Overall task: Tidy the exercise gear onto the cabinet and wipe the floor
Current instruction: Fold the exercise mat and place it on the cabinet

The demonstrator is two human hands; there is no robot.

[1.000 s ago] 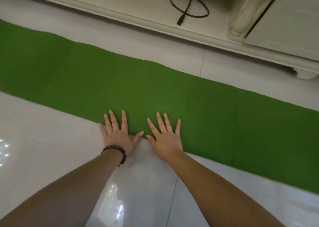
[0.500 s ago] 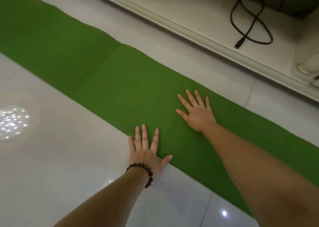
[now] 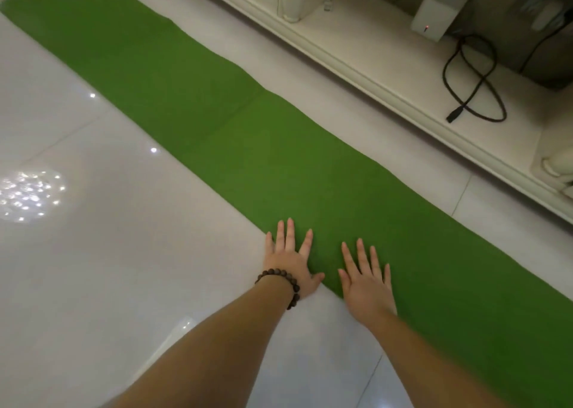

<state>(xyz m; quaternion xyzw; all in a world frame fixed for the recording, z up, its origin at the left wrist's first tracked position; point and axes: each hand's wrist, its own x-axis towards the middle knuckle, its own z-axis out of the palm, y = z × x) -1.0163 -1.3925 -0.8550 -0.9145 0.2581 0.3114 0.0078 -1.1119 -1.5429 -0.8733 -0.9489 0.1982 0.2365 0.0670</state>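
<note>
Both hands lie flat with fingers spread on the long green foam exercise mat [image 3: 279, 147]. The left hand [image 3: 290, 260] straddles its near edge on the glossy white tiled floor [image 3: 108, 268]; the right hand [image 3: 367, 280] rests just beside it.

Dim warm light, floor [image 3: 93, 252] glare, blurred edges

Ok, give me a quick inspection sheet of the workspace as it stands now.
Surface: glossy white tiled floor, with light reflections.
Job's things: green exercise mat, folded into a long strip, flat on the floor.
Clutter: nothing seen on the floor.
Hands: left hand flat on the mat's near edge, beaded bracelet on the wrist; right hand flat on the mat, fingers spread.
Cables: black cable looped on the cabinet's low shelf.
Surroundings: white box with a red light on that shelf.
</note>
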